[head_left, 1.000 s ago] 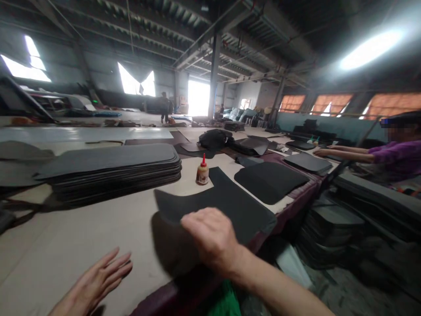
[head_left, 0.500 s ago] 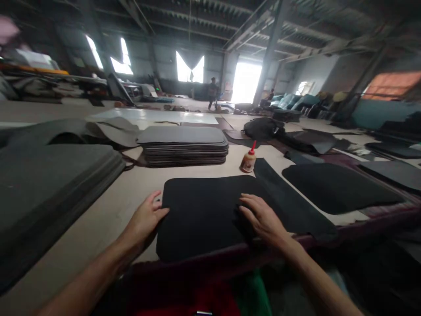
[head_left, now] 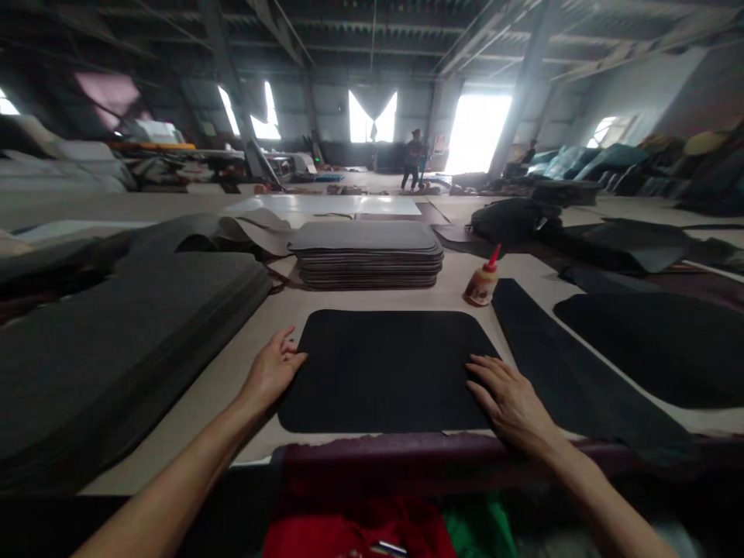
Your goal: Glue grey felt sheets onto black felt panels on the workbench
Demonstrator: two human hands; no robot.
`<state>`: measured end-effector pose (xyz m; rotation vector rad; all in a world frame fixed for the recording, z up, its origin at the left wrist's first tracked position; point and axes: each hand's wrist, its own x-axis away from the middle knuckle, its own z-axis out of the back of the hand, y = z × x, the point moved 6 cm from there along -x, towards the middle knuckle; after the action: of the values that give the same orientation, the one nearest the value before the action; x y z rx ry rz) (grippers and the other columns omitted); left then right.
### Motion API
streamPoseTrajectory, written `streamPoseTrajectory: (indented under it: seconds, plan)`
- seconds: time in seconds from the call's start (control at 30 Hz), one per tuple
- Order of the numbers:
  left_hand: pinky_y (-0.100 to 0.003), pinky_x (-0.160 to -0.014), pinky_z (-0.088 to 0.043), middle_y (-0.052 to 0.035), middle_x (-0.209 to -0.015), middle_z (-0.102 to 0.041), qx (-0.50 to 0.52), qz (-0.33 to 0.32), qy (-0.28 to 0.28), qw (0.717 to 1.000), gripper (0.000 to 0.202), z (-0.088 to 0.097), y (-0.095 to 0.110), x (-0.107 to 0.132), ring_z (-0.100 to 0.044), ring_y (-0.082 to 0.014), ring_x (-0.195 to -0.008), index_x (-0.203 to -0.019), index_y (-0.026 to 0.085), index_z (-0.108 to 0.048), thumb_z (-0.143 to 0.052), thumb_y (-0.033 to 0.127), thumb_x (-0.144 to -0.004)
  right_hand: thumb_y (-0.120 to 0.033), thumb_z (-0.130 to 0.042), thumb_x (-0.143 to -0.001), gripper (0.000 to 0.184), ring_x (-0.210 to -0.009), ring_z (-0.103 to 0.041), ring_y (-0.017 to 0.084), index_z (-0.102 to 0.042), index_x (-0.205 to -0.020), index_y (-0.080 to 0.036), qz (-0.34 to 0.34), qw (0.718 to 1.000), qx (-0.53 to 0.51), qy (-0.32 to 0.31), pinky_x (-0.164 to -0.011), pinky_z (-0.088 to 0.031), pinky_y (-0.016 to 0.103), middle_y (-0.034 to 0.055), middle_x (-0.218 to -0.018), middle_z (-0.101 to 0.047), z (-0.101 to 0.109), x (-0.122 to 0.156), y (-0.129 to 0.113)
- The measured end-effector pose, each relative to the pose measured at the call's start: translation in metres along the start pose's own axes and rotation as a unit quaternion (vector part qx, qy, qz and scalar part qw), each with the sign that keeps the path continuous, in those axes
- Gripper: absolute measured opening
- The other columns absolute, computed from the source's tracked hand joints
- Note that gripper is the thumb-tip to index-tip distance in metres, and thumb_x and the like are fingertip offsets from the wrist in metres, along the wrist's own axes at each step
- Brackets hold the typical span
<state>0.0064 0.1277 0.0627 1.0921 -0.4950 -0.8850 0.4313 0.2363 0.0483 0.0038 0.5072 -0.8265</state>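
In front of me a black rectangular sheet with rounded corners (head_left: 387, 380) lies flat on the pale table. My left hand (head_left: 273, 370) is at its left edge, with the thumb on the sheet and the other fingers apart beside it. On the right edge rests my right hand (head_left: 511, 397), fingers stretched out over the surface and holding nothing. A squeeze bottle with a red nozzle (head_left: 482, 284) stands beyond the sheet's far right corner. Right of the sheet lies a long dark strip (head_left: 573, 364).
Behind the sheet sits a neat stack of grey sheets (head_left: 366, 252). A thick pile of dark material (head_left: 174, 325) fills the left side. Another dark rounded piece (head_left: 651, 341) lies to the right. Far off, a person (head_left: 413, 159) stands near a bright doorway.
My view has swung left, so the scene sits further right. My right hand has moved out to the sheet's right edge, and the sheet lies squarer to me. The left hand stays at the left edge.
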Motion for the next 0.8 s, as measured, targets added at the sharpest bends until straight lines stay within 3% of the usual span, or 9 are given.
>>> streamPoseTrajectory:
  seconds: [0.23,0.3,0.4,0.47,0.53,0.63,0.73,0.8]
  plan:
    - [-0.035,-0.07,-0.053,-0.0041,-0.088,-0.061,-0.089,-0.044,0.024,0.995,0.075,0.002,-0.003,-0.012,-0.062,-0.0205,-0.072,-0.14,0.009,-0.045,-0.061,0.039,-0.072,-0.04,-0.045,-0.102,0.04,-0.131,-0.053,0.031,-0.067,-0.126,-0.018,0.016,1.0,-0.008,-0.007,-0.112,-0.043,0.053,0.0119,-0.137,-0.062,-0.002,-0.011,-0.003]
    - [-0.042,-0.083,-0.054,-0.0097,-0.101,-0.062,-0.114,-0.061,0.041,0.991,0.076,0.004,0.001,-0.009,-0.063,-0.0248,-0.083,-0.14,0.008,-0.045,-0.061,0.039,-0.072,-0.04,-0.045,-0.101,0.04,-0.131,-0.053,0.031,-0.068,-0.126,-0.019,0.014,1.0,-0.017,-0.001,-0.112,-0.043,0.054,0.0118,-0.137,-0.062,-0.003,-0.011,-0.002]
    - [-0.052,-0.106,-0.045,-0.0158,-0.127,-0.055,-0.171,-0.123,0.061,0.976,0.07,0.001,0.019,0.014,-0.057,-0.0329,-0.114,-0.138,0.013,-0.048,-0.062,0.042,-0.076,-0.042,-0.047,-0.1,0.039,-0.128,-0.055,0.031,-0.07,-0.122,-0.02,0.005,0.999,-0.053,0.005,-0.111,-0.045,0.054,0.0127,-0.135,-0.063,-0.001,-0.011,0.0]
    - [-0.054,-0.113,-0.039,-0.0139,-0.133,-0.055,-0.216,-0.198,0.029,0.956,0.056,-0.015,0.037,0.04,-0.05,-0.0337,-0.127,-0.135,0.019,-0.053,-0.059,0.042,-0.084,-0.045,-0.049,-0.099,0.038,-0.126,-0.057,0.03,-0.071,-0.118,-0.021,-0.003,0.996,-0.086,0.008,-0.11,-0.046,0.052,0.013,-0.133,-0.064,0.004,-0.015,0.0]
    - [-0.053,-0.116,-0.037,-0.011,-0.137,-0.056,-0.238,-0.272,-0.044,0.931,0.046,-0.042,0.053,0.071,-0.045,-0.0313,-0.134,-0.134,0.023,-0.055,-0.056,0.038,-0.09,-0.049,-0.05,-0.097,0.038,-0.127,-0.056,0.03,-0.071,-0.116,-0.024,-0.003,0.993,-0.118,0.013,-0.111,-0.046,0.051,0.0117,-0.132,-0.064,0.013,-0.026,0.001]
    - [-0.053,-0.117,-0.037,-0.0087,-0.147,-0.051,-0.266,-0.297,-0.143,0.906,0.045,-0.082,0.065,0.104,-0.037,-0.031,-0.143,-0.136,0.025,-0.055,-0.059,0.035,-0.092,-0.051,-0.054,-0.092,0.042,-0.129,-0.054,0.03,-0.066,-0.124,-0.026,-0.033,0.986,-0.16,0.036,-0.112,-0.044,0.049,0.0091,-0.136,-0.061,0.029,-0.056,0.012]
    - [-0.058,-0.118,-0.035,-0.01,-0.151,-0.049,-0.301,-0.285,-0.187,0.891,0.051,-0.106,0.066,0.117,-0.037,-0.0331,-0.144,-0.14,0.024,-0.052,-0.061,0.04,-0.093,-0.052,-0.062,-0.084,0.066,-0.129,-0.054,0.033,-0.051,-0.142,-0.021,-0.154,0.961,-0.206,0.097,-0.105,-0.05,0.046,0.0138,-0.144,-0.054,0.041,-0.088,0.048]
    - [-0.06,-0.119,-0.033,-0.01,-0.152,-0.048,-0.319,-0.288,-0.195,0.881,0.053,-0.111,0.065,0.119,-0.038,-0.0339,-0.144,-0.142,0.024,-0.051,-0.06,0.043,-0.093,-0.05,-0.067,-0.08,0.08,-0.13,-0.053,0.035,-0.042,-0.148,-0.017,-0.278,0.92,-0.235,0.146,-0.102,-0.051,0.043,0.0183,-0.149,-0.047,0.042,-0.101,0.082]
